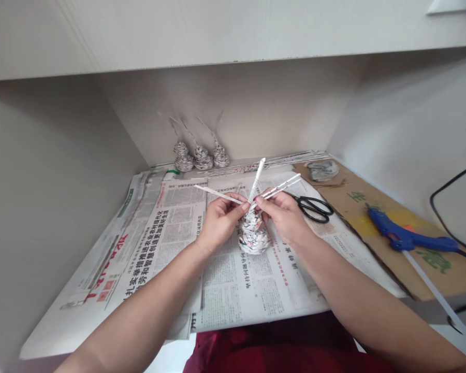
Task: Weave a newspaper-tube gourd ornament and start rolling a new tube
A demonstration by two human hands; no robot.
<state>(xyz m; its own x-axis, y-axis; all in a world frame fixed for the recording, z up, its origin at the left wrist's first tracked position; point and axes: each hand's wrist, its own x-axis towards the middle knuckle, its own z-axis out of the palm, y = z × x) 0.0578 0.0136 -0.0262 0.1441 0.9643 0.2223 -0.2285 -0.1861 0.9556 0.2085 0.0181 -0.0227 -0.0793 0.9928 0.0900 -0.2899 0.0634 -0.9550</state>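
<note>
The woven paper gourd (253,239) sits at the centre of the frame, its long axis running nearly up and down, wide bulb toward the bottom, narrow end toward the top. From that end paper strips (257,178) fan out: one to the left, one upward, two to the upper right. The left hand (220,218) and right hand (282,213) pinch the strips at their base between thumb and fingers. Whether the bulb touches the newspaper (221,300) is unclear. Newspaper stretches from the gourd to the front edge, lower centre. Scissors (317,207) lie just beside the right hand; cardboard (373,251) borders the right.
</note>
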